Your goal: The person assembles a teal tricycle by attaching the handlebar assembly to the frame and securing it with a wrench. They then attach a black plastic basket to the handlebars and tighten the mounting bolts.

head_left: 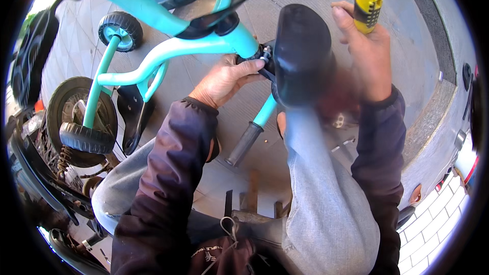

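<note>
A turquoise child's tricycle frame (178, 53) lies tipped over in front of me. At its tube end, my left hand (224, 79) is closed, thumb and fingers on a black clamp (267, 69) with a metal bolt. Just right of the clamp stands a large, smooth, rounded black part (300, 56), its kind unclear. Below it a turquoise handlebar with a black grip (244, 143) slants down. My right hand (368, 53) is raised at the right, closed round a yellow-and-black tool handle (368, 5). The tool's working end is not visible.
Two small black wheels (121, 30) sit on the tricycle's axle at left. A larger spoked wheel (61, 104) and dark vehicle parts crowd the left edge. Slim metal tools (344, 144) lie on the floor by my jeans-covered knee (326, 193). A stone ledge (430, 114) borders the right.
</note>
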Tool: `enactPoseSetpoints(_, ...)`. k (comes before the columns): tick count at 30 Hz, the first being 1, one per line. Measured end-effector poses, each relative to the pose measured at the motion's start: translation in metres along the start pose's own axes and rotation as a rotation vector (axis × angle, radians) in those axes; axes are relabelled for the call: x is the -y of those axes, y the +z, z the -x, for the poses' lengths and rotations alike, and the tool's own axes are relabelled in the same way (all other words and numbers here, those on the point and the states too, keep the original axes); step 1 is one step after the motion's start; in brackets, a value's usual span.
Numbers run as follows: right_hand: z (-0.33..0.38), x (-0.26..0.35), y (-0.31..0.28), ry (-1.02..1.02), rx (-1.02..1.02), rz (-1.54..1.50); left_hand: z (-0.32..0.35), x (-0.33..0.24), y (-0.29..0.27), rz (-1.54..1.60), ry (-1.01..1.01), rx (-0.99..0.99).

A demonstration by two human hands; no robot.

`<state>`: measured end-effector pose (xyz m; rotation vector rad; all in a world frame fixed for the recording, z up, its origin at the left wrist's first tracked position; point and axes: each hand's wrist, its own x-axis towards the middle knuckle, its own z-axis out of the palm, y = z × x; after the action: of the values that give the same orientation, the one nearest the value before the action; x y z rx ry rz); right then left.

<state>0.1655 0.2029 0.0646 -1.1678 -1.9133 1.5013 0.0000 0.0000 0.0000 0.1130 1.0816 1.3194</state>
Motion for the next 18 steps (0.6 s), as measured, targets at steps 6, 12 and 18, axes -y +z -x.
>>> enactPoseSetpoints(6, 0.016, 0.001, 0.016, -0.062, 0.179, -0.125, 0.008, 0.027, 0.017, 0.135, 0.003, -0.036)
enactPoseSetpoints(12, 0.025, -0.011, 0.002, 0.021, 0.257, -0.083, 0.009, 0.035, 0.020, 0.047, -0.044, -0.003)
enactPoseSetpoints(18, 0.035, -0.018, -0.009, 0.078, 0.318, -0.103, 0.009, 0.037, 0.015, -0.021, -0.056, -0.017)
